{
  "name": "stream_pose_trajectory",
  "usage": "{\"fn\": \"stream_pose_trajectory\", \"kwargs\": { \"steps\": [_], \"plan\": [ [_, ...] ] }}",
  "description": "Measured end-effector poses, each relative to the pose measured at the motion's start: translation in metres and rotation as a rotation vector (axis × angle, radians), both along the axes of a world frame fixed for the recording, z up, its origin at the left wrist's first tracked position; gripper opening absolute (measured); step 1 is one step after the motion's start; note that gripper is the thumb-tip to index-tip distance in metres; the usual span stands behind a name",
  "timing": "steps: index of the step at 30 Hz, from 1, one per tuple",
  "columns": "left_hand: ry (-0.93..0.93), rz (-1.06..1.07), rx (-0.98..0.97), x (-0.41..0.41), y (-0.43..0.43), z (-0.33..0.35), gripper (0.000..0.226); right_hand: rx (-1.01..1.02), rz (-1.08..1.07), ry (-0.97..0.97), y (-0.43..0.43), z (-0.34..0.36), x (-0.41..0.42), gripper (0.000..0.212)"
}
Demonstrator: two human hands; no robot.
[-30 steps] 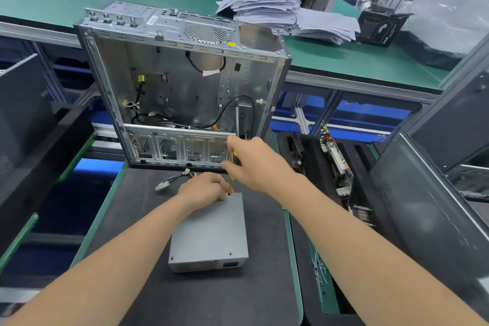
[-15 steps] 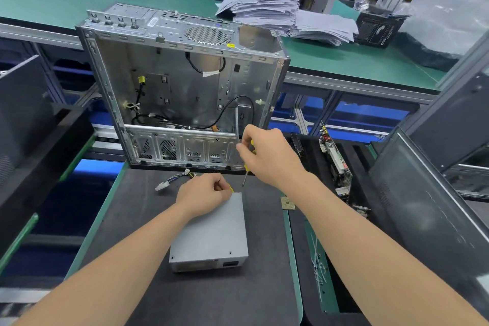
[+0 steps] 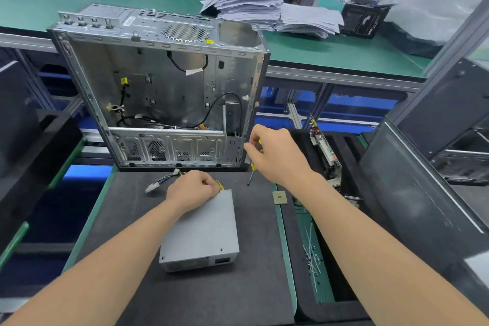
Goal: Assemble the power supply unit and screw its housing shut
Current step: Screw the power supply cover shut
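- The PSU [image 3: 201, 230] lay flat on the mat [image 3: 127, 259], directly in front of the open case [image 3: 158, 82], with its label end towards you. Judged: staged there for work before fitting.
- Your left hand [image 3: 193, 190] rested on the PSU's far edge, fingers curled round the cables [image 3: 164, 180] where they leave the housing. This likely steadied the unit and kept the wiring clear.
- Your right hand [image 3: 275, 156] gripped the screwdriver [image 3: 251, 174], shaft pointing down. The tip hung over the mat, beside the PSU's far right corner and apart from it.
- A small square part [image 3: 279, 197] lay at the mat's right edge, untouched.
- Against one second earlier: your right hand had drawn away to the right from its place above the left hand, taking the screwdriver off the PSU. Your left hand and the PSU had not shifted.
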State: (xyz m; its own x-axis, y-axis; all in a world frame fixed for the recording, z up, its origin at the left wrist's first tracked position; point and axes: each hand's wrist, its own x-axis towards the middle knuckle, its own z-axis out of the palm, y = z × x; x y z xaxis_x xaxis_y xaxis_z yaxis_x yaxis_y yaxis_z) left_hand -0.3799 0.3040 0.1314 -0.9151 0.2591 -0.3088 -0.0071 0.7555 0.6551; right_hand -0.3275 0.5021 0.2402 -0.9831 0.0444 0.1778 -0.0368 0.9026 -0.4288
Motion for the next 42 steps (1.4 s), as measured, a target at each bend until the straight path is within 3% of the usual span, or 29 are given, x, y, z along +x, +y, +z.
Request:
{"fn": "stream_pose_trajectory", "kwargs": {
  "steps": [6,12,19,42],
  "plan": [
    [0.011,-0.096,0.004,-0.003,-0.001,0.0,0.012,-0.094,0.042,0.016,-0.001,-0.002,0.009,0.016],
    [0.206,-0.087,-0.014,0.012,-0.002,-0.007,0.014,-0.14,0.096,-0.028,-0.013,-0.004,0.008,0.013],
    [0.208,-0.268,0.044,0.015,-0.019,-0.009,0.014,-0.131,0.169,-0.059,-0.029,-0.007,0.003,0.015],
    [0.208,-0.189,0.093,0.013,-0.018,-0.015,0.011,-0.013,0.267,-0.12,-0.037,-0.011,-0.007,0.014]
  ]
}}
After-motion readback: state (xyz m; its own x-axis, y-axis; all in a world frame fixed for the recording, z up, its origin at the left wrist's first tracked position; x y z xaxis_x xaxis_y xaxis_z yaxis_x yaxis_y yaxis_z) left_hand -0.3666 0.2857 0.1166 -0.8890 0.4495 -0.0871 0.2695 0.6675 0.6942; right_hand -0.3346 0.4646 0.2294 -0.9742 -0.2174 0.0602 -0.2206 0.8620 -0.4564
